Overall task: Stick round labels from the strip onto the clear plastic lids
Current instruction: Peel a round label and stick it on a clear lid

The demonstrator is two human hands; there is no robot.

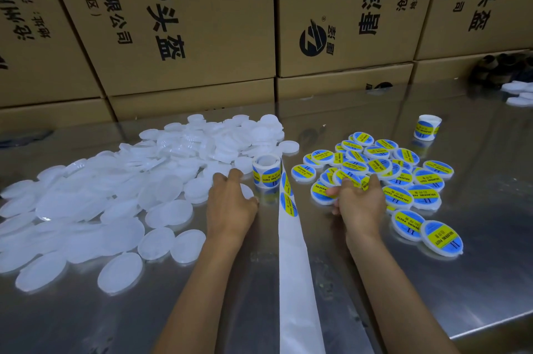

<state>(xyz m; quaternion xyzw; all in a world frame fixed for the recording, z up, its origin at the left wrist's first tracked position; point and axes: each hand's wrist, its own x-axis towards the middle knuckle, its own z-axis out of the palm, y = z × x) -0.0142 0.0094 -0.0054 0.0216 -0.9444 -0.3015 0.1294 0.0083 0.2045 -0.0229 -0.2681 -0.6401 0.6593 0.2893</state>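
1. While left hand (230, 203) fingers curl on a blank lid (246, 190) beside the strip (288, 203), right hand (359, 201) grips a labelled lid (320, 190).
2. Lids look light, stiff, slick — pinch the rims.
3. Labels look thin, floppy — peel by the edge.

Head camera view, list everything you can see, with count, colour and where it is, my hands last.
blank lids: large pile, translucent white, table left
labelled lids: several dozen, blue and yellow labels, table right
label roll: one, blue-yellow, centre, between the piles
backing strip: one, white, running from roll toward viewer
spare roll: one, far right
table: one, shiny steel
cardboard boxes: stacked, brown, behind table
left hand: on a blank lid
right hand: gripping a labelled lid
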